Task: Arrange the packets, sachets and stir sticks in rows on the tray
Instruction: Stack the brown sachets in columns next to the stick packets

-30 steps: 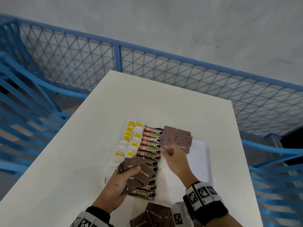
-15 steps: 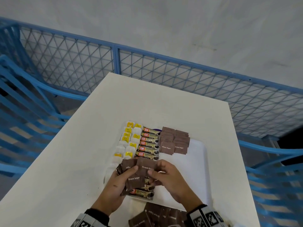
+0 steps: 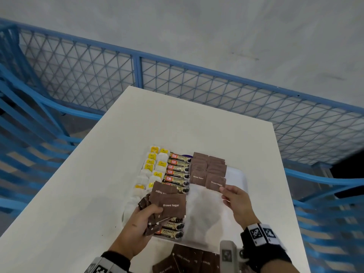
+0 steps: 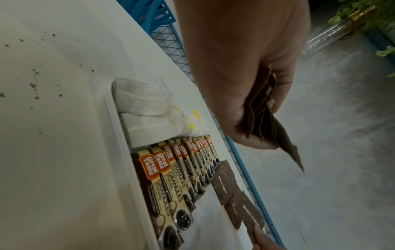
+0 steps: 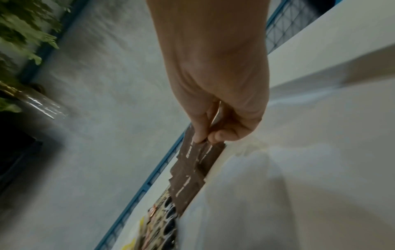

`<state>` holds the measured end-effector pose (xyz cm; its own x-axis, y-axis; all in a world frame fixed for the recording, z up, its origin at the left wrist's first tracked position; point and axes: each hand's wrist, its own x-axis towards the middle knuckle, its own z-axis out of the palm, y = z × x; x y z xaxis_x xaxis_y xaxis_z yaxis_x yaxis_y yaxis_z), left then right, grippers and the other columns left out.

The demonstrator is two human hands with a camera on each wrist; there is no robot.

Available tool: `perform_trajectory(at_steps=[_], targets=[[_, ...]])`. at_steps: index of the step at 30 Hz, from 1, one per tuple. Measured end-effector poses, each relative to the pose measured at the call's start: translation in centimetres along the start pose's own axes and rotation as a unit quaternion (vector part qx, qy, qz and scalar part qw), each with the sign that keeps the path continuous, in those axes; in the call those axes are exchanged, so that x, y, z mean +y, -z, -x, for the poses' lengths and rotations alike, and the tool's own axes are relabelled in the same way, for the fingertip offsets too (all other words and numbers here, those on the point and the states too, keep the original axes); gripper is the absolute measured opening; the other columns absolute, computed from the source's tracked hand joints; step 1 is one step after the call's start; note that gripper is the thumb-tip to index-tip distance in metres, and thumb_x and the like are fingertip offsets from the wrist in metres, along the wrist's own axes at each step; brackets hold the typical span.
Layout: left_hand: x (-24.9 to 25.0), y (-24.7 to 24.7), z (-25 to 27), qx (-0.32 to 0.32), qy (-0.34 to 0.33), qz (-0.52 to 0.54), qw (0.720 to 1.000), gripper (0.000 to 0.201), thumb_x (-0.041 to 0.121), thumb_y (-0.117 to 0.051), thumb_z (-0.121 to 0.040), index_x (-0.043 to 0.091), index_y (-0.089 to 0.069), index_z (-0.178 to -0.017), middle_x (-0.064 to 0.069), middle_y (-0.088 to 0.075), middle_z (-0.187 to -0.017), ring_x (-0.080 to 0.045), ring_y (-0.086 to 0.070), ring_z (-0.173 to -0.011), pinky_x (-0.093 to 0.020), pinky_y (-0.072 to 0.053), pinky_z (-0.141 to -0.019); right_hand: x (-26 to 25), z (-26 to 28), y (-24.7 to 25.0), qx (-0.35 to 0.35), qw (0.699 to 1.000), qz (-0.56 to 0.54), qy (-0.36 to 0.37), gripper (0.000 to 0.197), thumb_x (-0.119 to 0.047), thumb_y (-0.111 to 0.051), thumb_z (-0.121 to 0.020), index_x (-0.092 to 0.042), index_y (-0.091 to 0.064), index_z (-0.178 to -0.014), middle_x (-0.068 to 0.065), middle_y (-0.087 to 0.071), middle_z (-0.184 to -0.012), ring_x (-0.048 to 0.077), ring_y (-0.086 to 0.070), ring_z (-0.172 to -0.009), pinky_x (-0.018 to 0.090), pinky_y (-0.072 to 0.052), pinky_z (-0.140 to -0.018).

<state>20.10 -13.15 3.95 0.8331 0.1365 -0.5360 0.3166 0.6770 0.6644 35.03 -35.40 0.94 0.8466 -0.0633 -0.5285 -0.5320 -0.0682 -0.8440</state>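
Note:
A white tray (image 3: 237,175) on the table holds rows of white and yellow tea bags (image 3: 152,167), coffee granule sticks (image 3: 178,171) and brown sugar sachets (image 3: 208,167). My left hand (image 3: 146,215) grips a fanned stack of brown sugar sachets (image 3: 168,202) above the tray's near left part; the left wrist view shows the stack (image 4: 262,115) between thumb and fingers. My right hand (image 3: 226,192) pinches one brown sugar sachet (image 3: 215,183) at the near end of the right sachet row, lying on or just above the tray; the right wrist view shows the pinch (image 5: 203,140).
More brown sugar sachets (image 3: 183,260) lie loose on the white table (image 3: 94,186) just in front of the tray. A blue mesh fence (image 3: 177,81) runs past the table's far and side edges. Bare tray floor lies in front of the sachet rows.
My right hand took one sachet from the stack in my left hand and carried it forward and right to the near end of the right sachet row. The left hand stayed.

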Motion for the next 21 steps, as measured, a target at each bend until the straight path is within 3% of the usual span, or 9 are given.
perform_trajectory(at_steps=[3,6,11,16,19,21], targets=[[0.4,-0.1,0.2,-0.012,-0.006,0.01,1.0,0.028,-0.007,-0.049,-0.084,0.004,-0.064,-0.104,-0.015,-0.072,-0.094,-0.025,-0.07,-0.077,-0.032,-0.058,-0.065,0.1,-1.5,0.5,0.026,0.999,0.033,0.008,0.006,-0.003,-0.065,-0.083,-0.005,-0.061,-0.087,0.003,-0.055,-0.069,0.013,-0.045,-0.06,0.022,-0.039,-0.058],[0.5,0.0,0.2,-0.026,-0.013,0.01,1.0,0.048,-0.004,-0.063,-0.064,0.003,-0.061,-0.111,-0.017,-0.069,-0.101,-0.028,-0.068,-0.083,-0.034,-0.055,-0.071,0.2,-2.4,0.6,0.04,0.996,0.075,0.02,0.006,-0.004,-0.067,-0.082,-0.005,-0.061,-0.084,0.003,-0.055,-0.066,0.013,-0.045,-0.059,0.022,-0.038,-0.055],[0.4,0.3,0.3,-0.043,-0.033,0.024,0.998,0.048,-0.003,-0.064,-0.062,0.004,-0.062,-0.11,-0.02,-0.069,-0.104,-0.028,-0.07,-0.085,-0.034,-0.059,-0.071,0.4,-3.5,-0.1,0.069,0.986,0.143,0.039,0.014,-0.009,-0.069,-0.081,-0.012,-0.06,-0.07,0.001,-0.057,-0.065,0.012,-0.048,-0.057,0.021,-0.039,-0.054],[0.5,0.3,0.6,-0.038,-0.035,0.003,0.999,0.045,0.006,-0.057,-0.062,0.006,-0.064,-0.107,-0.019,-0.069,-0.102,-0.027,-0.069,-0.083,-0.033,-0.058,-0.067,0.3,-3.4,-0.5,0.101,0.974,0.198,0.05,0.012,-0.012,-0.071,-0.079,-0.007,-0.061,-0.083,0.003,-0.059,-0.076,0.017,-0.052,-0.069,0.02,-0.038,-0.055],[0.6,0.2,0.6,-0.022,-0.033,-0.003,0.999,0.043,0.008,-0.058,-0.063,0.007,-0.065,-0.105,-0.021,-0.067,-0.105,-0.033,-0.063,-0.09,-0.038,-0.049,-0.078,0.0,-2.8,-1.0,0.132,0.958,0.235,0.098,0.029,-0.016,-0.072,-0.079,-0.004,-0.053,-0.096,0.009,-0.054,-0.085,0.024,-0.052,-0.077,0.027,-0.036,-0.059],[0.6,0.1,0.6,-0.015,-0.029,-0.004,0.999,0.04,0.009,-0.058,-0.062,0.008,-0.066,-0.102,-0.02,-0.068,-0.103,-0.033,-0.062,-0.09,-0.037,-0.047,-0.079,-0.5,-1.6,-1.9,0.125,0.95,0.243,0.15,0.028,-0.02,-0.07,-0.081,-0.005,-0.051,-0.097,0.006,-0.052,-0.083,0.024,-0.052,-0.078,0.024,-0.034,-0.059]])
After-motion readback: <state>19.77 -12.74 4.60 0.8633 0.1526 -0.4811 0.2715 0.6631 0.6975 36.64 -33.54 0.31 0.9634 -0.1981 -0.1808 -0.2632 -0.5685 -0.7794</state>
